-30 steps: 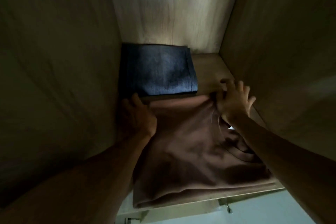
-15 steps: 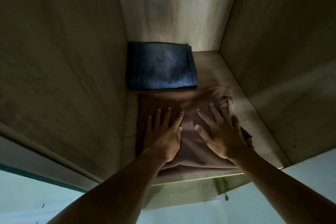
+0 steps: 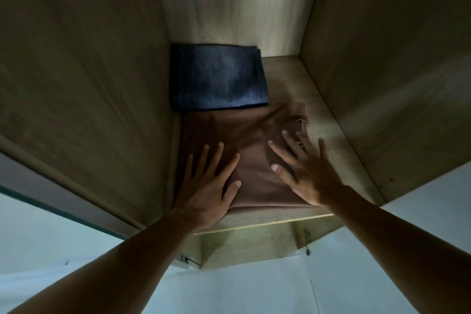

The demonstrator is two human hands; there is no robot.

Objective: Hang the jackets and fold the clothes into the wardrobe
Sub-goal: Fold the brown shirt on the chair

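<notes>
- A folded brown garment [image 3: 254, 160] lay flat on the wardrobe shelf [image 3: 293, 79], at the front of it, with its near fold just behind the shelf's pale front edge.
- The left hand [image 3: 207, 190] rested palm down on the near left part of the brown garment; its fingers [image 3: 202, 158] were straight and spread, gripping nothing.
- The right hand [image 3: 309, 178] rested palm down on the near right part of the brown garment; its fingers [image 3: 280, 154] were likewise straight and fanned out, holding nothing, the outermost one reaching past the garment's right edge over bare shelf.
- The far right corner of the brown garment was rumpled, with a small fold of cloth sticking up just beyond the right hand's fingertips.
- A folded dark blue garment [image 3: 219, 76] lay behind the brown garment, in the back left corner of the shelf, against the left wall and the back panel; its near edge touched or slightly overlapped the brown garment's far edge.
- To the right of the brown garment a strip of bare wood ran to the right wall.
- The shelf space was dim, with some light falling on the back panel above the blue garment.
</notes>
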